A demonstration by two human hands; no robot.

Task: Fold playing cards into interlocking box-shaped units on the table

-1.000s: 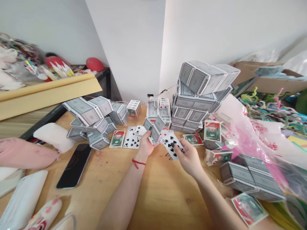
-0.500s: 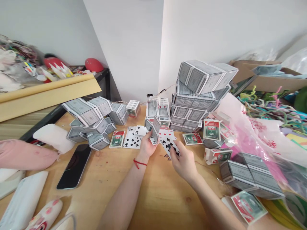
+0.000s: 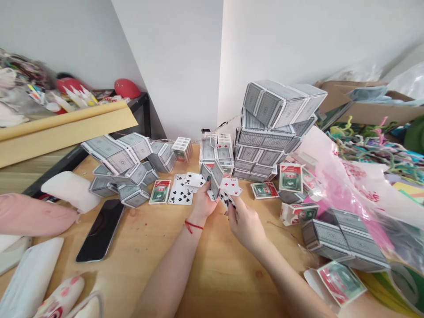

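My left hand [image 3: 202, 205], with a red string on the wrist, grips a folded grey-backed playing card piece [image 3: 216, 175] standing upright between thumb and fingers. Close by on its right, my right hand [image 3: 247, 224] pinches a spade playing card [image 3: 225, 197]; its fingers cover much of the face, and whether more than one card is held I cannot tell. Just behind the hands lie diamond cards [image 3: 233, 186] face up. Left of them, more spade cards [image 3: 181, 195] overlap on the wooden table [image 3: 212, 274], beside a red and green card box [image 3: 160, 191].
A tall stack of grey card-built blocks [image 3: 268, 154] rises at the right rear, and a lower pile [image 3: 115, 154] stands at left. A black phone [image 3: 101, 229] lies left. Card boxes [image 3: 291, 176], a card block [image 3: 344, 240] and pink plastic wrapping [image 3: 331, 176] crowd the right.
My right hand has shifted slightly left, bringing its spade card nearer the left hand and turning it more out of sight. The left hand keeps its hold on the folded piece.
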